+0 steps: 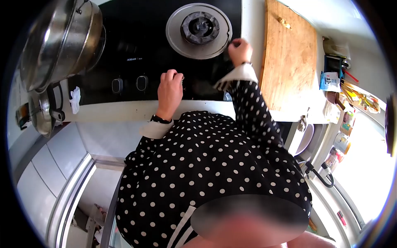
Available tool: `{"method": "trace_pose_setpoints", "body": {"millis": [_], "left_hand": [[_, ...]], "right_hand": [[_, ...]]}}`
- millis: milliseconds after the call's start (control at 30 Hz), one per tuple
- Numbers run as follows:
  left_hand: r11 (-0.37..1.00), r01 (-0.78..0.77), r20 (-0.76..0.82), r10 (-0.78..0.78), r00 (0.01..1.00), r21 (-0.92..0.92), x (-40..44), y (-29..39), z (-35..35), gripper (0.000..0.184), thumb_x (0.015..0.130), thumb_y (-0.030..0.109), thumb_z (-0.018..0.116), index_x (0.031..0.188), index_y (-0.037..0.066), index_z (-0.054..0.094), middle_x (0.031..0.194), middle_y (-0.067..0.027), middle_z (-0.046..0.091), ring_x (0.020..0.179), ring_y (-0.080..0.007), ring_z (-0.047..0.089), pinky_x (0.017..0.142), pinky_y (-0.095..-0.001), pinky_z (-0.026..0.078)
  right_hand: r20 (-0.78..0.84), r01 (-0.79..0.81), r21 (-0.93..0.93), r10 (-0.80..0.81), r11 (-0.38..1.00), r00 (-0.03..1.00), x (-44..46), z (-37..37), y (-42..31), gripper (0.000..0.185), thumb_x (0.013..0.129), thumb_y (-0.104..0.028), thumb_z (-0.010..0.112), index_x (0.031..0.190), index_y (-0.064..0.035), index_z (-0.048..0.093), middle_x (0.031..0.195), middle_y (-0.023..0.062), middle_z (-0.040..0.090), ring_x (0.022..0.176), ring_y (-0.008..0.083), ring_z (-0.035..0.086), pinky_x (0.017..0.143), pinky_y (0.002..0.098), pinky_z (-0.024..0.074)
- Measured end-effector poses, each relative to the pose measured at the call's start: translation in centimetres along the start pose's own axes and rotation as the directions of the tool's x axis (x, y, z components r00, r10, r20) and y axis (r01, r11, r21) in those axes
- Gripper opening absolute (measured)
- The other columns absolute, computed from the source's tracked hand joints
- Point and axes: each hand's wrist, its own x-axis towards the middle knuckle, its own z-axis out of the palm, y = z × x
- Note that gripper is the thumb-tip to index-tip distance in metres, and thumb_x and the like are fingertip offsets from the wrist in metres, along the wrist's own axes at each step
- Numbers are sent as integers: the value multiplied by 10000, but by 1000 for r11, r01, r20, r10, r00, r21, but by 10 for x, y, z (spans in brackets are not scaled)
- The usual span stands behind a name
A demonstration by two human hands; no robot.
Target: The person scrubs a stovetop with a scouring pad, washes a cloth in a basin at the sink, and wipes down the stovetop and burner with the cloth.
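Over stovetop (136,45) — left hand (169,91) curled; right hand (240,52) curled, farther forward.

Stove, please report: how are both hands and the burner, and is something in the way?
Left hand curled at the stove's front, hold unclear. Right hand beside burner, hold unclear. Steel pot far left, apart from both hands.
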Motion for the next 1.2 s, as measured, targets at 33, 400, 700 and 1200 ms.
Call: {"method": "trace_pose_setpoints", "body": {"millis": [33, 400, 700, 1200], "left_hand": [[1000, 4, 2, -4, 1000, -14, -1, -2, 0, 229, 679, -32, 614, 892, 48, 594, 968, -61, 519, 878, -265, 505, 717, -350, 467], [999, -49, -39, 48, 998, -12, -5, -12, 6, 224, 685, -18, 612, 895, 59, 600, 960, -54, 513, 876, -253, 502, 712, -336, 467], [996, -43, -32, 40, 999, -77, -7, -15, -1, 282, 655, -47, 622, 917, 56, 599, 963, -54, 504, 878, -252, 500, 735, -337, 463], [986, -42, -103, 26, 994, -159, -12, -25, 2, 240, 680, -19, 624, 907, 57, 611, 944, -36, 518, 877, -238, 510, 726, -322, 473]], "right_hand": [[-11, -18, -34, 18, 999, 1000, 15, -4, -5, 228, 624, -175, 625, 826, -81, 671, 820, 159, 656, 818, 321, 624, 772, 380, 491], [139, -128, -49, 134, 991, 981, 64, -6, -5, 233, 633, -167, 618, 850, -122, 689, 891, 141, 660, 864, 296, 626, 828, 351, 480], [1, 63, -48, -63, 997, 998, -8, -9, -8, 204, 666, -163, 632, 844, -69, 661, 796, 149, 654, 785, 312, 626, 741, 372, 492], [390, 786, 93, -748, 612, 536, -50, -19, -38, 333, 642, 13, 605, 946, -122, 584, 908, 56, 612, 901, 264, 561, 766, 357, 483]]}}
